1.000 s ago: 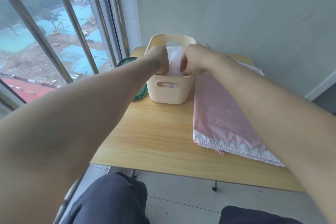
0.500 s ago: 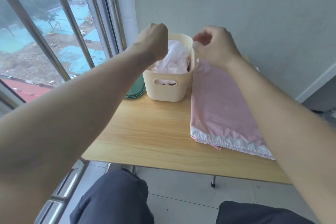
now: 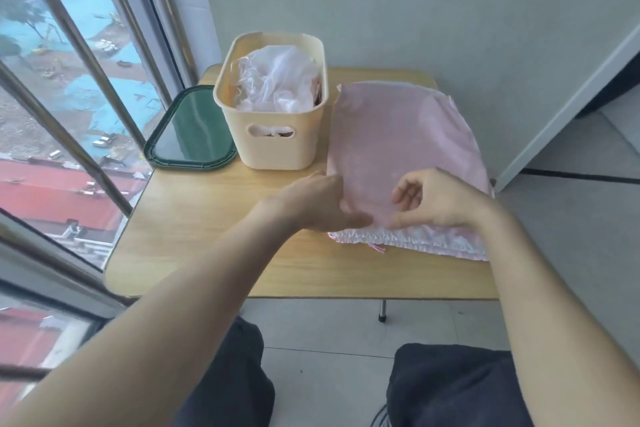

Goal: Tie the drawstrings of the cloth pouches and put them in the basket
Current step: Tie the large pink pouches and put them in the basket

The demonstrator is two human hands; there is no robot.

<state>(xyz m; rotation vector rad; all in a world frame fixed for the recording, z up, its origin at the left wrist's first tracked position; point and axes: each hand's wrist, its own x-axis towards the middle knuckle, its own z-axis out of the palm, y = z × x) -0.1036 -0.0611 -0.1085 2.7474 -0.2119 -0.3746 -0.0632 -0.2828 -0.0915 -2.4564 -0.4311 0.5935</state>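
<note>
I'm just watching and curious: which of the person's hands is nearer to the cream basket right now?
Left. The left hand is at the pink pouch's left edge, just in front of the basket. The right hand lies over the pouch, farther to the basket's right.

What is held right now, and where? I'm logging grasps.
Nothing clearly: both hands, left and right, sit over the pink pouch's near end; grip cannot be told.

A single head-worn view is aimed forward and down, close over both hands [image 3: 381,204] at a small table [image 3: 221,253].
</note>
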